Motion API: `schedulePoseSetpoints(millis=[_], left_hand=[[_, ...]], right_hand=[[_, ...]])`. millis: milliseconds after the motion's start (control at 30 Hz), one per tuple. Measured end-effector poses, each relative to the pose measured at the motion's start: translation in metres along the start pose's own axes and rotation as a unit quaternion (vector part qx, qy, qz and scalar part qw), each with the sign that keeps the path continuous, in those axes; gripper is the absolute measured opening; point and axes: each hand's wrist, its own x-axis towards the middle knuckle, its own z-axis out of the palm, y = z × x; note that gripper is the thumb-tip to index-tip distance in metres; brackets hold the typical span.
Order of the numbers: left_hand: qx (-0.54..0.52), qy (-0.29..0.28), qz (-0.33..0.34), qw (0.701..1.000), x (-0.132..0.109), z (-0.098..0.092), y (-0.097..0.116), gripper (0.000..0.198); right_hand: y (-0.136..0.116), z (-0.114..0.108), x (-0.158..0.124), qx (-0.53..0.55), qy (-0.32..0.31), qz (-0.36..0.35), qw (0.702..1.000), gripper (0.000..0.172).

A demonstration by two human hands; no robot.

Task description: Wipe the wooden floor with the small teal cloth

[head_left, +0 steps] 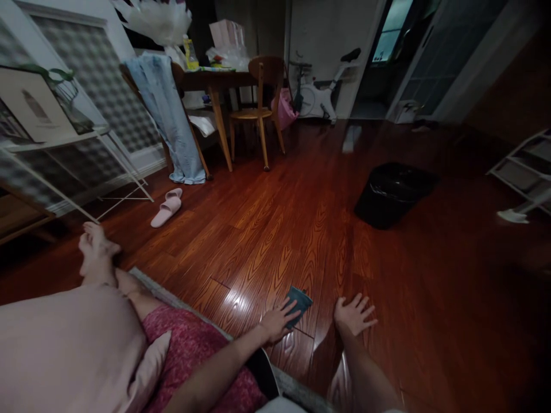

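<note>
A small flat dark teal pouch-like piece (303, 299) is at my left hand (275, 322), low over the wooden floor. My left fingers lie across its near left side, and the thumb is hidden. What the piece is made of cannot be made out. To the right of it, my right hand (353, 315) is open with its fingers spread, palm down and holding nothing. Whether that palm touches the floor is unclear. Beside my left arm, a pink patterned garment (189, 350) covers the lap, and a pale pillow (73, 344) rests on the legs.
A black bin (383, 201) stands on the floor to the right. Pink slippers (167, 207) lie at left, near a white side table (55, 139). Farther back are a wooden chair (256, 115), jeans (167, 115) draped over another, and an exercise bike (318, 97).
</note>
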Motion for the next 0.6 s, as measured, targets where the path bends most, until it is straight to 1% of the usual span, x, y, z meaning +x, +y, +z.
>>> schedulePoseSetpoints(millis=[67,100,167,233,300,367,433,500,533,567,600], left_hand=[[-0.001,0.007,0.014,1.0,0.001,-0.001,-0.002,0.065],[0.0,0.012,0.004,1.0,0.001,-0.005,-0.006,0.064],[0.001,0.024,-0.045,0.999,-0.004,-0.017,-0.022,0.063],[0.0,0.045,-0.125,0.991,-0.013,-0.03,-0.044,0.062],[-0.002,0.073,-0.219,0.973,-0.027,-0.042,-0.067,0.06],[0.004,0.1,-0.317,0.943,-0.043,-0.049,-0.089,0.058],[0.018,0.121,-0.401,0.908,-0.057,-0.05,-0.103,0.058],[0.03,0.132,-0.454,0.88,-0.064,-0.048,-0.108,0.058],[0.034,0.135,-0.466,0.874,-0.064,-0.046,-0.107,0.058],[0.036,0.139,-0.465,0.873,-0.062,-0.043,-0.103,0.058],[0.038,0.141,-0.453,0.879,-0.058,-0.041,-0.098,0.058]], right_hand=[[0.0,0.0,0.0,0.0,0.003,0.001,1.0,0.067],[-0.001,-0.001,0.0,0.0,0.004,0.0,1.0,0.067],[-0.002,-0.002,-0.001,0.003,0.005,0.0,1.0,0.067],[-0.003,-0.004,-0.002,0.007,0.004,0.002,1.0,0.067],[-0.004,-0.005,-0.002,0.011,0.006,0.003,1.0,0.067],[-0.004,-0.006,-0.002,0.013,0.008,0.002,1.0,0.067],[-0.003,-0.004,-0.002,0.013,0.009,0.0,1.0,0.067],[-0.002,-0.002,-0.001,0.009,0.008,-0.001,1.0,0.067],[-0.001,-0.001,-0.001,0.006,0.007,0.0,1.0,0.067],[0.0,0.0,0.0,0.002,0.006,0.0,1.0,0.066],[0.0,0.001,0.0,-0.002,0.005,-0.001,1.0,0.066]])
